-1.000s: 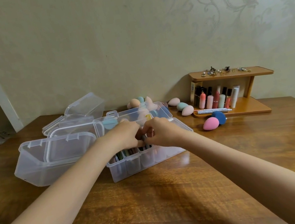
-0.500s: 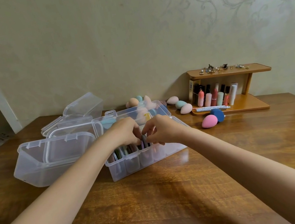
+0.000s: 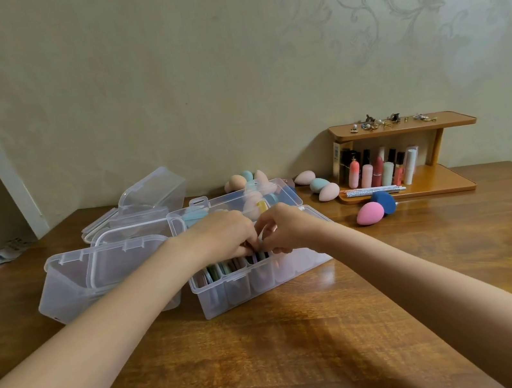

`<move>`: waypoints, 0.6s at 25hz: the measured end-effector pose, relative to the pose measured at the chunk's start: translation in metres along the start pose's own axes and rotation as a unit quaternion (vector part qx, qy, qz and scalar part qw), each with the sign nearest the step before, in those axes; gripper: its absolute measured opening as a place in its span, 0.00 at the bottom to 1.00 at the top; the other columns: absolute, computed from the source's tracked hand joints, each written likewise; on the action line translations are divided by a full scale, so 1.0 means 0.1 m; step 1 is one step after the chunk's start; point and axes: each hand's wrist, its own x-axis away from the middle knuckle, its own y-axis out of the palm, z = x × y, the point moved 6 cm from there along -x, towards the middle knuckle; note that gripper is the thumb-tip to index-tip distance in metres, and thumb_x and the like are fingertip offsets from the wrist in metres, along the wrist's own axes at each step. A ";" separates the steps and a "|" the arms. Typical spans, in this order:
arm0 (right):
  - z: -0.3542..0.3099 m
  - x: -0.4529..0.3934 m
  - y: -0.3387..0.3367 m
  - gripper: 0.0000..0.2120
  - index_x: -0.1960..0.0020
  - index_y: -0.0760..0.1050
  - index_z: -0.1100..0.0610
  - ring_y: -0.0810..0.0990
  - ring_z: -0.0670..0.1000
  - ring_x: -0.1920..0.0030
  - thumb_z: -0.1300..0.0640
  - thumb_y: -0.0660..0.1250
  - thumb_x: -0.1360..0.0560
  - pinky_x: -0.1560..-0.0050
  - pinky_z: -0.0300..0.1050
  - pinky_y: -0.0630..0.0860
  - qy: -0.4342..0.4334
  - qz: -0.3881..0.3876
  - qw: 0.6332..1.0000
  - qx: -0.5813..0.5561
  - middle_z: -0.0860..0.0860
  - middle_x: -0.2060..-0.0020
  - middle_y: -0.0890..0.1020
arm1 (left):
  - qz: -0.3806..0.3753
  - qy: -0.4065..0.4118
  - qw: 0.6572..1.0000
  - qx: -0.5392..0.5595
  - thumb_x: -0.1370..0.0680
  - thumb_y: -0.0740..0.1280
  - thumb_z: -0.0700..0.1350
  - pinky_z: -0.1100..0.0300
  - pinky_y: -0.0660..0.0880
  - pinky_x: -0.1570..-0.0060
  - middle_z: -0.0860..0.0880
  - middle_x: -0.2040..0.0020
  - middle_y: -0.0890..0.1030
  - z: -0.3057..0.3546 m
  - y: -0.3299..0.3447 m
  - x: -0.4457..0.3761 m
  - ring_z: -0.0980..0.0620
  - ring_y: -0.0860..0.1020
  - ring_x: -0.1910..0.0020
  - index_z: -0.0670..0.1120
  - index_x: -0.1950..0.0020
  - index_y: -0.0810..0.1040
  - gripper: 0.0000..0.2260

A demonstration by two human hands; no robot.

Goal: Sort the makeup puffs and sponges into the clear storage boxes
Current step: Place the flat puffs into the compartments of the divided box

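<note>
Clear box (image 3: 256, 282), lid up, flat puffs (image 3: 223, 268) upright.

No text, label, brand, number or sign can be read anywhere in the view. Faint marks are seen on the dark boxes (image 3: 349, 163) standing at the left end of the wooden rack (image 3: 441, 178), but they are too small and blurred to be made out. The pink tubes (image 3: 360, 174) beside them are unmarked as far as can be told. Something like printed paper (image 3: 3, 251) is seen at the far left, past the table edge, yet no word on it can be deciphered. No lettering is visible on the clear storage boxes (image 3: 230, 293).
</note>
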 end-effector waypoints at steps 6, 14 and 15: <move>-0.01 0.01 0.00 0.13 0.43 0.76 0.64 0.73 0.45 0.71 0.65 0.67 0.27 0.74 0.31 0.71 0.017 -0.003 0.999 0.028 0.57 0.59 0.79 | -0.001 0.024 0.997 -0.080 0.23 0.65 0.45 0.54 0.77 0.51 0.45 0.50 0.82 0.04 0.02 -0.13 0.45 0.80 0.50 0.44 0.49 0.80 0.08; -0.17 -0.01 0.05 0.14 0.40 0.74 0.63 0.80 0.54 0.56 0.63 0.66 0.25 0.55 0.40 0.78 -0.008 -0.005 0.987 0.159 0.61 0.46 0.80 | 0.032 0.015 0.999 -0.021 0.23 0.63 0.46 0.51 0.74 0.48 0.47 0.47 0.81 -0.14 0.06 -0.05 0.46 0.79 0.47 0.45 0.47 0.82 0.11; -0.20 -0.02 0.05 0.14 0.39 0.73 0.64 0.80 0.56 0.52 0.63 0.65 0.24 0.51 0.42 0.77 -0.009 -0.001 0.983 0.182 0.61 0.45 0.79 | 0.036 0.004 0.999 -0.017 0.23 0.63 0.46 0.51 0.74 0.47 0.47 0.47 0.81 -0.16 0.07 -0.04 0.45 0.79 0.47 0.46 0.47 0.82 0.10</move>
